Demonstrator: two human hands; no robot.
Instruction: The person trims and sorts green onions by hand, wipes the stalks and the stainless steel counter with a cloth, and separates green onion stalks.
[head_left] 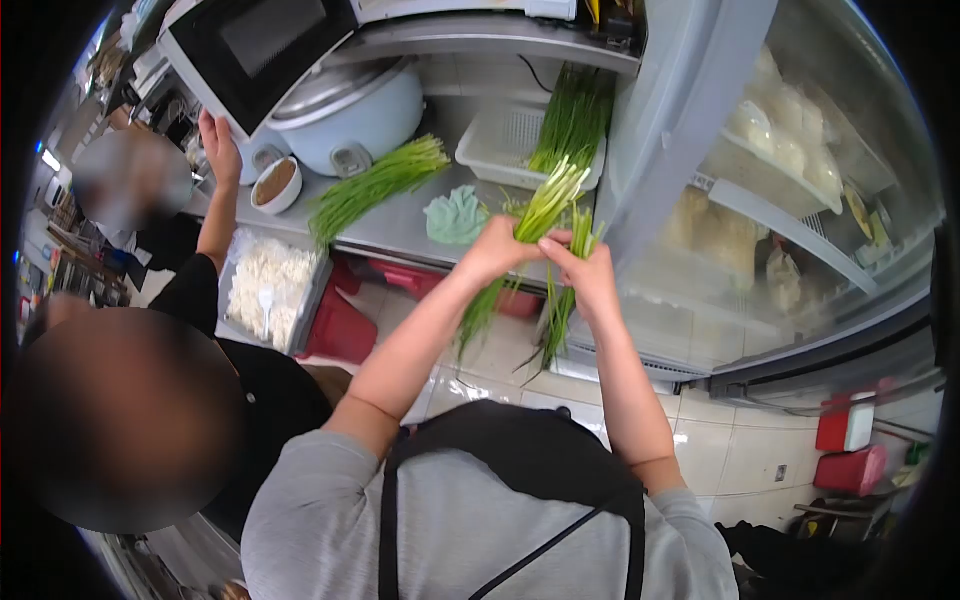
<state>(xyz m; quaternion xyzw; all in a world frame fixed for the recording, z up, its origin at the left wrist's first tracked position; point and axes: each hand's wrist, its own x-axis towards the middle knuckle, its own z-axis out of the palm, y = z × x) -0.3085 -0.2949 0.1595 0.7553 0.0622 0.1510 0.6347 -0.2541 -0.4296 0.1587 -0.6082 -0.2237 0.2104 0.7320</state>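
Observation:
My left hand is closed round a bunch of green stalks, pale ends up and thin green leaves hanging below. Close beside it, my right hand grips a smaller bunch of stalks, whose leaves also hang down. The fingers of both hands meet or nearly meet. Behind them on the metal counter are a crumpled light green cloth and a white basket with more long green stalks. Another pile of stalks lies to the left.
A rice cooker, a small brown-filled bowl and a microwave stand at the left. A co-worker in black is close on my left, near a tub of white food. A glass-doored fridge stands right.

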